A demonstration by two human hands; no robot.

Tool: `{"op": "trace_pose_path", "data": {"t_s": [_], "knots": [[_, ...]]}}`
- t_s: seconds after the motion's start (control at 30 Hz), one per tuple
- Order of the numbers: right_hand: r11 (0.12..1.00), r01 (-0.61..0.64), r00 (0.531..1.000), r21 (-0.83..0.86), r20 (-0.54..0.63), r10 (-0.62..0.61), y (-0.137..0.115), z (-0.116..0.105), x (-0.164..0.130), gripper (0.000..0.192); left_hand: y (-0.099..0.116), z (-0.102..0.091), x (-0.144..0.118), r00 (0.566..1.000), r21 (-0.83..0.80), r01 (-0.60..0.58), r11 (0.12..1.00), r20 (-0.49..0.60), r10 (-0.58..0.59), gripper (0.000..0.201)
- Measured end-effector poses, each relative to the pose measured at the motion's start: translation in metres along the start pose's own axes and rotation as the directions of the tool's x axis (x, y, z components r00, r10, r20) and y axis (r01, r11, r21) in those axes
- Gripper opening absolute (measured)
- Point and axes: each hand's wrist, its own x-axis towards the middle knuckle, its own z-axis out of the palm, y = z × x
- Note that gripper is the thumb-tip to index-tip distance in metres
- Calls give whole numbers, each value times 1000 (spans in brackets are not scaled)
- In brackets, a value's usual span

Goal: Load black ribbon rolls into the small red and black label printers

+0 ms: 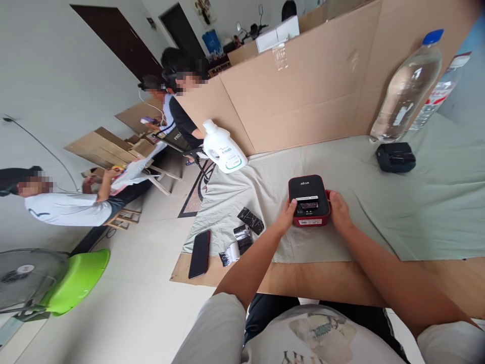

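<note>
A small black-and-red label printer (pixel 308 200) sits on the pale green cloth (pixel 397 212) in front of me. My left hand (pixel 287 214) grips its left side, thumb on the top edge. On its right side rests my right hand (pixel 338 210), fingers wrapped round the red base. Left of my left forearm lie two dark paper rolls (pixel 250 221) (pixel 242 237) and a loose white-ended roll (pixel 229 254).
A black phone (pixel 199 254) lies at the table's left corner. A white jug (pixel 223 147), a clear water bottle (pixel 407 91) and a small black device (pixel 396 157) stand before a cardboard wall (pixel 314 86). Other people work at far left; a green basin (pixel 78 278) is on the floor.
</note>
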Motion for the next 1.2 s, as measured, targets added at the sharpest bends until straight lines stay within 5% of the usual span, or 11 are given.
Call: {"op": "trace_pose_path", "data": {"t_s": [0.13,0.3,0.43,0.53,0.67,0.77,1.03,1.2], "knots": [[990,62,997,129,27,-66,10,4,-14,46,-8,10,-11,999,-141,-20,990,43,26,67],[977,172,963,130,189,-194,12,2,-25,51,-5,-7,-2,991,-298,-122,947,-97,97,76],[971,241,903,0,368,-224,17,4,-29,52,14,-51,38,976,-533,-67,844,-210,-55,50],[969,233,918,-81,348,-192,20,6,-31,44,35,-98,75,930,-594,-73,801,-331,-161,31],[947,301,904,-111,350,-246,16,8,-32,39,67,-155,116,820,-452,-50,891,-528,-222,30],[924,358,887,-134,357,-292,9,9,-31,37,80,-178,132,780,-273,4,962,-601,-174,34],[908,387,857,-163,427,-289,-3,6,-29,26,84,-172,125,804,78,-93,993,-582,122,40],[895,412,844,-171,441,-304,1,11,-29,26,55,-119,108,760,205,-166,965,-597,257,29]]}}
